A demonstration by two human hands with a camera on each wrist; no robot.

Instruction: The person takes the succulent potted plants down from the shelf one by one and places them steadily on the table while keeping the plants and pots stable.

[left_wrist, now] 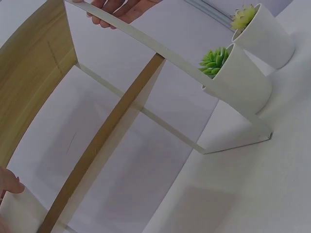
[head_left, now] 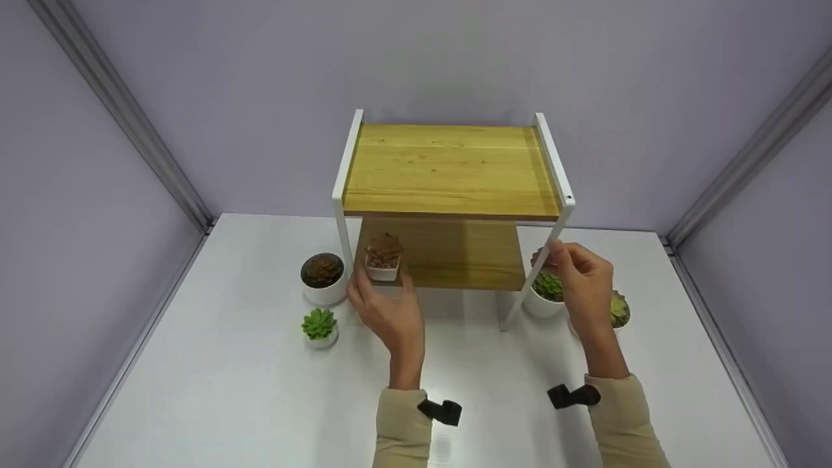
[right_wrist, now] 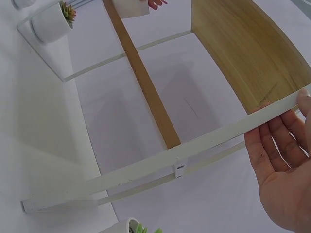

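Note:
A small square white pot with a reddish-brown succulent (head_left: 383,252) is at the left front of the wooden shelf rack's lower board (head_left: 461,253). My left hand (head_left: 392,312) grips this pot from the front, thumb and fingers on either side. In the left wrist view only part of that hand and the white pot (left_wrist: 22,211) show, at the lower left. With thumb and fingers, my right hand (head_left: 585,279) holds the rack's white right front leg (right_wrist: 214,141), below the upper board (head_left: 448,169). Whether the pot's base touches the lower board cannot be told.
Left of the rack stand a round white pot with a dark succulent (head_left: 324,289) and a smaller green one (head_left: 320,327). On the right, partly behind my right hand, are a green succulent pot (head_left: 545,302) and a yellowish one (head_left: 619,311). A pale wall (head_left: 448,58) rises behind.

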